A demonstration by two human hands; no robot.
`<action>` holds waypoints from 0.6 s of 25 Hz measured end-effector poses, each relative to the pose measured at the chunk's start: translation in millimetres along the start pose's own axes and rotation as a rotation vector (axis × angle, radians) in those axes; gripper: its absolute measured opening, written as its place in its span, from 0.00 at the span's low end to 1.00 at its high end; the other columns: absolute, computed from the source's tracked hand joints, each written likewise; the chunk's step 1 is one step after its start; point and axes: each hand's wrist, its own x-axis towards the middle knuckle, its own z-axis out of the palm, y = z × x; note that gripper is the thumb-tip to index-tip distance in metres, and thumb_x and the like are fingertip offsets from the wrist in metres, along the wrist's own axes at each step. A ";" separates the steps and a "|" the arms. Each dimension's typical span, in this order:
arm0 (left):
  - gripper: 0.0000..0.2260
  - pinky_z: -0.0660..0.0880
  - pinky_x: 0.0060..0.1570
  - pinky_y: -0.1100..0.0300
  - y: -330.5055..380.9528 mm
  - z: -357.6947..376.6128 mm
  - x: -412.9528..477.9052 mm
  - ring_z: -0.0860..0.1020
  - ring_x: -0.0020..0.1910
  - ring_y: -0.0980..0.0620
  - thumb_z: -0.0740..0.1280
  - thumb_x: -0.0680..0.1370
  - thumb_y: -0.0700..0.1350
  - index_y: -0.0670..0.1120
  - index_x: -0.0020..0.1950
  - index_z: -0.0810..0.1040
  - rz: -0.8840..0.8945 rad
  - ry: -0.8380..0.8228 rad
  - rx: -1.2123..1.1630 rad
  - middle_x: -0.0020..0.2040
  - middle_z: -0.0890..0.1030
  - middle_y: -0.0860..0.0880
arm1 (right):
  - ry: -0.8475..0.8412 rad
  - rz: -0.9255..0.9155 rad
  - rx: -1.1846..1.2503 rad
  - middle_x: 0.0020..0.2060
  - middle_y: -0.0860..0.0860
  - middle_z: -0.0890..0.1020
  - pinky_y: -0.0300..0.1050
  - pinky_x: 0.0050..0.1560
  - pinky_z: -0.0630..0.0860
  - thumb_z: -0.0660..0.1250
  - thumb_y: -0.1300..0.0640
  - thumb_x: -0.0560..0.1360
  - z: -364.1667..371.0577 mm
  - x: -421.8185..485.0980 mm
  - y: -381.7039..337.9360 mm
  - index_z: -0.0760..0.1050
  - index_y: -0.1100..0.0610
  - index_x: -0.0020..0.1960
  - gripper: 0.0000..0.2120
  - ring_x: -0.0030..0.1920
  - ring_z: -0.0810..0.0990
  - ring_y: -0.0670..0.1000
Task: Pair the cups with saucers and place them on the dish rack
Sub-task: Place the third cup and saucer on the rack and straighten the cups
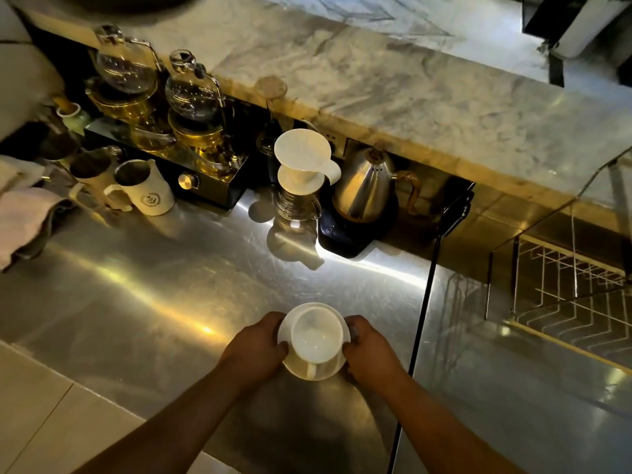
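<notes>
A white cup stands upright on a white saucer, handle pointing toward me, above the steel counter. My left hand grips the saucer's left rim, thumb on top. On the opposite rim my right hand holds the saucer the same way. A wire dish rack sits at the far right behind a glass panel; it looks empty in the part I can see.
A glass panel edge runs down just right of my hands. Behind are a pour-over dripper on a glass server, a steel kettle on a black base, siphon brewers, white pitchers, and a cloth at left.
</notes>
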 end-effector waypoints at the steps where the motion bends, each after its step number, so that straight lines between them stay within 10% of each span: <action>1: 0.21 0.84 0.49 0.50 5.1 -1.2 -3.7 0.84 0.43 0.51 0.69 0.73 0.54 0.70 0.61 0.67 0.002 0.008 -0.019 0.47 0.82 0.60 | 0.010 0.012 0.040 0.48 0.43 0.81 0.39 0.40 0.80 0.67 0.50 0.80 -5.1 -3.6 -1.5 0.72 0.41 0.59 0.10 0.45 0.81 0.45; 6: 0.23 0.81 0.38 0.61 45.8 -10.5 -27.8 0.84 0.38 0.62 0.72 0.71 0.56 0.81 0.52 0.65 0.075 0.068 -0.112 0.41 0.84 0.64 | 0.058 0.030 0.203 0.47 0.47 0.83 0.40 0.37 0.77 0.67 0.55 0.77 -51.2 -34.4 -9.9 0.74 0.40 0.59 0.14 0.44 0.83 0.50; 15: 0.18 0.78 0.30 0.60 211.5 -2.1 -105.8 0.84 0.31 0.50 0.69 0.68 0.49 0.63 0.56 0.75 0.259 0.080 -0.212 0.36 0.87 0.51 | 0.194 -0.093 0.330 0.35 0.51 0.86 0.40 0.27 0.75 0.66 0.58 0.74 -201.8 -131.3 13.0 0.77 0.43 0.58 0.15 0.28 0.81 0.46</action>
